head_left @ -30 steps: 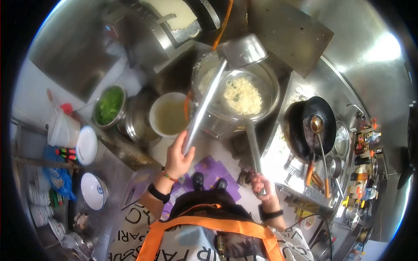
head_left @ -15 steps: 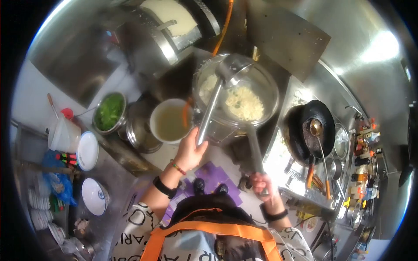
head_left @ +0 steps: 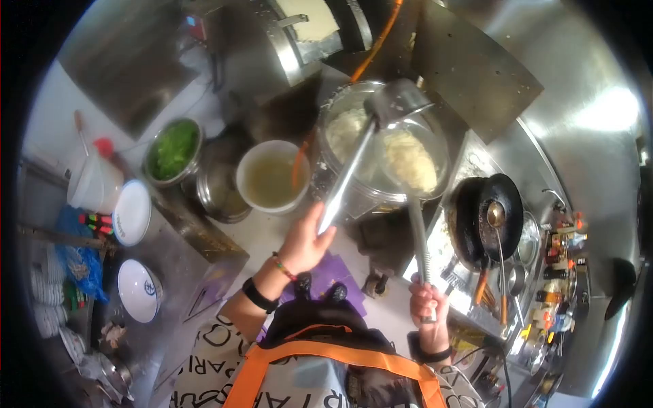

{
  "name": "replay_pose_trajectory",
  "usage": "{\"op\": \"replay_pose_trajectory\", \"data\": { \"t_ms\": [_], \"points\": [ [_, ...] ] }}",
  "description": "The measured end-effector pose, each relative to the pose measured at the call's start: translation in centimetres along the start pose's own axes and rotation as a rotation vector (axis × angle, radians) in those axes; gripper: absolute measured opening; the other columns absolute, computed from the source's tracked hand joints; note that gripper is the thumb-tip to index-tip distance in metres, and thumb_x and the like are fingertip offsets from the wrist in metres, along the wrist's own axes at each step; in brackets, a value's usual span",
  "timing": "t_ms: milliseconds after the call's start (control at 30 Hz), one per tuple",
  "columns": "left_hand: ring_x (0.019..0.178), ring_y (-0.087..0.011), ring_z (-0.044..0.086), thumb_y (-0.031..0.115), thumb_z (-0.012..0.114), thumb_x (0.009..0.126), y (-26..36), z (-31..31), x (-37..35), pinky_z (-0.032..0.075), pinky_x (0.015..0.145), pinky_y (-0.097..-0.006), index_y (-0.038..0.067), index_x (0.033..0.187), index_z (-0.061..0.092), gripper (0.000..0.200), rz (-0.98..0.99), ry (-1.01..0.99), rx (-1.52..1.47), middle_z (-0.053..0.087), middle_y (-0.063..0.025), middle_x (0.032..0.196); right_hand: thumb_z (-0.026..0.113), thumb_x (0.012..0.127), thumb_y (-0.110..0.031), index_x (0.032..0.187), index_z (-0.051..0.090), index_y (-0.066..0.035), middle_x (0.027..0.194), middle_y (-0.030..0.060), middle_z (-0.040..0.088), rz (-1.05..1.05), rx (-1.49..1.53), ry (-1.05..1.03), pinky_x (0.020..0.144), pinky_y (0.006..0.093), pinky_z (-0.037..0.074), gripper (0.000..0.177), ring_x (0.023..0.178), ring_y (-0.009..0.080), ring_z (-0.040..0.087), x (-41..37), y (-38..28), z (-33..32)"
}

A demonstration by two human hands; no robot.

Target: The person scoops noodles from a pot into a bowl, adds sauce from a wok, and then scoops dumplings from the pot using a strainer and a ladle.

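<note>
Steel walls and counters surround a kitchen seen from above, with a purple mat on the pale floor under the person's shoes. The left hand is closed around the handle of a big ladle, thumb along the metal; its cup is over the pot, towards the far side. The right hand grips the ridged end of the strainer, whose handle runs away from the person to the pot. Yellowish noodles sit in the strainer, within the pot's outline as seen from above (how deep they sit, I cannot tell). A paler mass fills the pot's left part, too blurred to name.

Just left of the pot is a white bowl of cloudy broth, with an orange hose beyond the pot. Farther left come a round metal vessel and a metal bowl of greens. On the right, a dark wok holds a small ladle with a wooden handle, and bottles line the far right edge.

Near the left edge, a white tub is close to two white bowls, one nearer the person than the other. A blue bag hangs by stacked dishes. Dark bands circle both wrists, and the left also wears a beaded bracelet.
</note>
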State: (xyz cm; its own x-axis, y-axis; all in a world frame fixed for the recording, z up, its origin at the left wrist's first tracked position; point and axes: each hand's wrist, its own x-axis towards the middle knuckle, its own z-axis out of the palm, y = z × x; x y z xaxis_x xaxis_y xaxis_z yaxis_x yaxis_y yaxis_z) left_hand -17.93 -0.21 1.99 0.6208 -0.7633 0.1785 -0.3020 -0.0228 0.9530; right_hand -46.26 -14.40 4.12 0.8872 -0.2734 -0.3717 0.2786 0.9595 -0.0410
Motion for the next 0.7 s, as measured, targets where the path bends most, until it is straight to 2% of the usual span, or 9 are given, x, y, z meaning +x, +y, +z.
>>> {"op": "replay_pose_trajectory", "data": {
  "t_ms": [67,100,233,267,300,467,500,667,700],
  "points": [
    [0.083,-0.0334,0.064,0.013,0.06,0.084,-0.1,-0.5,0.0,0.049,0.072,-0.0355,-0.006,0.118,0.046,0.042,0.015,0.016,0.012,0.063,-0.0221,0.091,0.049,0.088,-0.006,0.112,0.043,0.006,0.078,0.0021,0.046,-0.002,0.018,-0.067,0.037,0.0154,0.037,0.028,0.048,0.0002,0.041,0.1,1.1,0.5],
    [0.078,-0.0084,0.056,0.007,0.06,0.087,-0.1,-1.0,0.3,0.047,0.067,-0.0231,-0.007,0.127,0.04,0.047,0.073,-0.017,0.023,0.06,-0.0075,0.092,0.049,0.088,-0.006,0.112,0.043,0.006,0.078,0.0021,0.046,-0.012,0.019,-0.071,0.037,0.0154,0.037,0.028,0.048,0.0002,0.041,-0.2,1.1,1.0],
    [0.068,-0.0051,0.05,0.007,0.058,0.088,4.1,-2.7,3.5,0.042,0.056,-0.0196,-0.004,0.132,0.036,0.051,0.217,0.025,0.059,0.058,-0.0051,0.09,0.051,0.086,-0.008,0.107,0.049,0.007,0.072,0.0011,0.048,-0.098,-0.046,-0.081,0.035,0.0179,0.038,0.026,0.044,0.0014,0.04,-2.7,1.1,5.0],
    [0.065,-0.0044,0.049,0.007,0.058,0.088,6.0,-3.2,4.6,0.041,0.054,-0.0189,-0.003,0.133,0.035,0.052,0.273,0.044,0.05,0.058,-0.0044,0.089,0.051,0.084,-0.006,0.104,0.051,0.006,0.07,0.0014,0.05,-0.17,-0.189,-0.087,0.032,0.0187,0.037,0.024,0.043,0.0013,0.041,-3.5,0.8,6.7],
    [0.062,-0.0037,0.048,0.007,0.058,0.088,8.2,-3.8,5.5,0.039,0.051,-0.0182,-0.002,0.134,0.034,0.053,0.326,0.057,0.03,0.057,-0.0037,0.088,0.052,0.083,-0.006,0.091,0.055,0.005,0.072,0.0026,0.052,-0.21,-0.359,0.018,0.031,0.0189,0.036,0.014,0.043,0.0023,0.042,-4.3,0.3,9.3],
    [0.049,-0.0003,0.04,0.008,0.056,0.09,16.8,-5.2,7.5,0.032,0.04,-0.0147,0.003,0.141,0.03,0.057,0.491,0.122,-0.093,0.055,-0.0002,0.084,0.04,0.091,-0.002,0.12,0.024,-0.001,0.063,0.0022,0.04,-0.059,-0.059,-0.517,0.031,0.0224,0.032,0.033,0.04,0.0075,0.04,-5.0,-1.4,18.0],
    [0.049,-0.0002,0.04,0.007,0.055,0.09,17.3,-5.2,7.2,0.032,0.04,-0.0146,0.003,0.141,0.029,0.058,0.51,0.125,-0.119,0.055,-0.0002,0.083,0.036,0.093,-0.004,0.113,0.026,-0.001,0.059,0.0018,0.037,-0.101,-0.069,-0.497,0.031,0.0219,0.03,0.022,0.039,0.0084,0.038,-4.9,-1.0,19.4],
    [0.049,0.0,0.04,0.0,0.05,0.089,14.1,-5.7,4.4,0.034,0.042,-0.0143,0.007,0.144,0.025,0.06,0.409,0.212,0.003,0.055,-0.001,0.087,0.041,0.091,-0.003,0.118,0.029,-0.003,0.06,0.001,0.038,0.009,-0.139,-0.555,0.03,0.02,0.03,0.029,0.038,0.0056,0.035,-3.2,-2.5,13.6],
    [0.068,-0.0073,0.046,0.001,0.052,0.088,13.0,-5.7,3.4,0.038,0.056,-0.0184,0.003,0.142,0.027,0.06,0.319,0.194,0.023,0.054,-0.0083,0.101,0.042,0.091,-0.004,0.117,0.03,-0.003,0.059,0.0009,0.038,-0.033,-0.23,-0.479,0.029,0.0208,0.03,0.029,0.038,0.0056,0.035,-3.1,-2.1,12.5]
  ]
}}
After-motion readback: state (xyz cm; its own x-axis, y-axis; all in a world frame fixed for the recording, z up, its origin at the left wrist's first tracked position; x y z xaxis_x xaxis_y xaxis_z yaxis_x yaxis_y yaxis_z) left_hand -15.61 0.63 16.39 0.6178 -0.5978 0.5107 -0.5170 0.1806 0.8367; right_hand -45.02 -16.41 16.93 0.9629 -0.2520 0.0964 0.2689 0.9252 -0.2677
